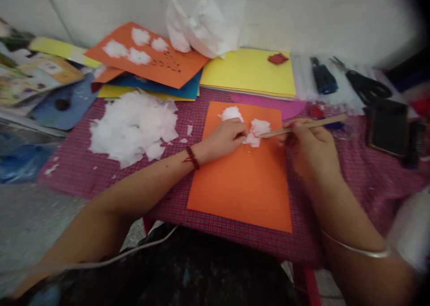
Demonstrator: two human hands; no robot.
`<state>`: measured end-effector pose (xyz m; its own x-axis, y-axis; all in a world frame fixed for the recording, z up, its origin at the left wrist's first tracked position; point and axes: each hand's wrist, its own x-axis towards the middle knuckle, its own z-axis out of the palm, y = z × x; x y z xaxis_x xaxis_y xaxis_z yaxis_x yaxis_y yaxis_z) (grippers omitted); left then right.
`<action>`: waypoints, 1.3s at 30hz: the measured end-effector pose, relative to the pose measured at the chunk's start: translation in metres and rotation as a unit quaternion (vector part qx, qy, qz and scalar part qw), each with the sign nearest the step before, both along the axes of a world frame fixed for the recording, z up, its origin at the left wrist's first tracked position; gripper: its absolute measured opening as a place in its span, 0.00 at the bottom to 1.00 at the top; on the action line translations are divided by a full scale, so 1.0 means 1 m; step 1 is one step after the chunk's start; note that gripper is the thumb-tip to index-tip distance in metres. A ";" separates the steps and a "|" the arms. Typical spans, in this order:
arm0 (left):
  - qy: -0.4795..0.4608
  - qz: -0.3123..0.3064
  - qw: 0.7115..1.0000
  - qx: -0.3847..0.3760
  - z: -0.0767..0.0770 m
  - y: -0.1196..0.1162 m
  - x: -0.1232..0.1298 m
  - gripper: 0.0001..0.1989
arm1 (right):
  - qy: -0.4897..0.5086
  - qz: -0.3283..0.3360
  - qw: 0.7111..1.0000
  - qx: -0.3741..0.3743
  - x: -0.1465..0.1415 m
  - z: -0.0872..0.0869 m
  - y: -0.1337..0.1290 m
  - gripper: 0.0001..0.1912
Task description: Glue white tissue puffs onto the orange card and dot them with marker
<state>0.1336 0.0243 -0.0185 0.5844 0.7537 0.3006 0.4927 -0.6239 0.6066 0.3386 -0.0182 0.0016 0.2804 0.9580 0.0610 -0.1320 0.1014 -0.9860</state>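
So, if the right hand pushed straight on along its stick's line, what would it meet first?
The right hand, its stick leading, would likely meet the white paper on the orange sheet first; whether they already touch is unclear.

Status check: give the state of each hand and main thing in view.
Left hand: curled over front orange sheet; grip unclear.
Right hand: closed on stick.
Stick: tilted, in hand.
Front orange sheet: flat, partly decorated.
Rear orange sheet: decorated.
White paper pieces: heaped loose.
Yellow sheets: stacked.
Black scissors: set down, openness unclear.
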 end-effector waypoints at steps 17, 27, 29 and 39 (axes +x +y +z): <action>0.317 0.051 0.947 0.018 0.076 -0.034 -0.163 0.12 | 0.065 0.001 0.995 -0.078 0.004 -0.007 0.007 0.18; 0.203 0.226 0.953 0.006 0.041 -0.047 -0.159 0.15 | 0.051 -0.005 0.996 -0.073 0.003 -0.008 0.005 0.15; 0.192 0.255 0.948 -0.003 0.043 -0.044 -0.154 0.14 | 0.055 0.000 0.996 -0.070 0.003 -0.008 0.004 0.15; 0.137 0.327 0.932 -0.077 0.037 -0.028 -0.153 0.05 | 0.099 0.027 0.993 -0.051 0.005 -0.012 0.006 0.14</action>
